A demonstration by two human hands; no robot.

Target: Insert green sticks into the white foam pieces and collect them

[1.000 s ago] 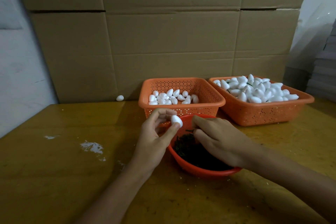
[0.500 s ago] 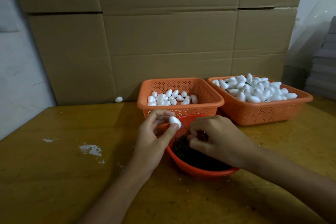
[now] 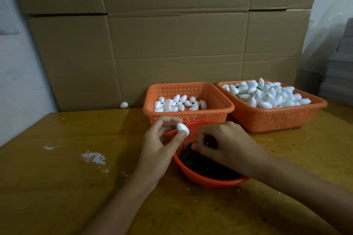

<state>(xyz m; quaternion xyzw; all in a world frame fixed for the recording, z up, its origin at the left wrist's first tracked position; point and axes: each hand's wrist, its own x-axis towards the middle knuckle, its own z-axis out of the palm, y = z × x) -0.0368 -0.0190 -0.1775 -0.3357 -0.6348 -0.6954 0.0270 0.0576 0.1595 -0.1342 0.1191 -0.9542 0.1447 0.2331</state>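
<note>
Far left, a yellow-brown wooden table point(image 3: 57, 187) carries a few white flaky smears point(image 3: 94, 158). Behind them, a single loose white foam egg point(image 3: 124, 104) lies at the foot of the brown cardboard sheets point(image 3: 172, 44) that wall off the back.

The left hand point(image 3: 160, 145) is raised just above the table. Its thumb and curled forefinger pinch one small white egg-shaped foam piece point(image 3: 182, 129), which sits over the near left rim of the bowl. The other fingers are loosely bent behind it.

Just beyond that hand stands a square orange perforated plastic basket point(image 3: 191, 116), with a thin layer of white foam pieces point(image 3: 178, 104) across its floor.

In front of it, touching or nearly touching its wall, is a round red plastic bowl point(image 3: 206, 180) holding a dark tangle of short green sticks point(image 3: 196, 162). The right hand point(image 3: 227, 145) hangs over this bowl, knuckles up and fingers curled in, fingertips drawn together right at the top of the sticks. From where I stand I cannot tell whether a stick is caught between them.

To the right, pressed against the first basket, a second, wider orange perforated basket point(image 3: 277, 120) is heaped with a mound of white foam pieces point(image 3: 267, 94), and a bit of green shows among them. At the far right edge is a stack of grey flat sheets point(image 3: 340, 72).
</note>
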